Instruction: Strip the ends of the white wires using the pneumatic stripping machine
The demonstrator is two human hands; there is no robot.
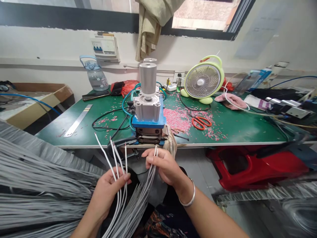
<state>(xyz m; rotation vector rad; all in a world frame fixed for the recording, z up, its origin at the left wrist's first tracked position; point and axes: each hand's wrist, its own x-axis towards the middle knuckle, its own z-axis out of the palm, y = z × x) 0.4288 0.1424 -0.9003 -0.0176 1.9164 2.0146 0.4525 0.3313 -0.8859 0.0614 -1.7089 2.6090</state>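
My left hand [109, 188] is closed around several thin white wires [116, 162] whose ends fan upward and apart. My right hand [163, 165] pinches a tighter bunch of white wires [152, 165], their tips pointing up at the front of a small pneumatic machine [148, 112]. The machine has a blue base and a silver cylinder on top and stands at the near edge of the green table [235, 129]. The wires trail down over my lap. A silver bangle is on my right wrist.
A big pile of grey-white wires [29, 178] lies at the left. On the table are pink scraps [177, 119], orange scissors [201, 122], a green fan [203, 79], a steel ruler [78, 120], a water bottle [95, 73]. A red stool [252, 168] sits under the table.
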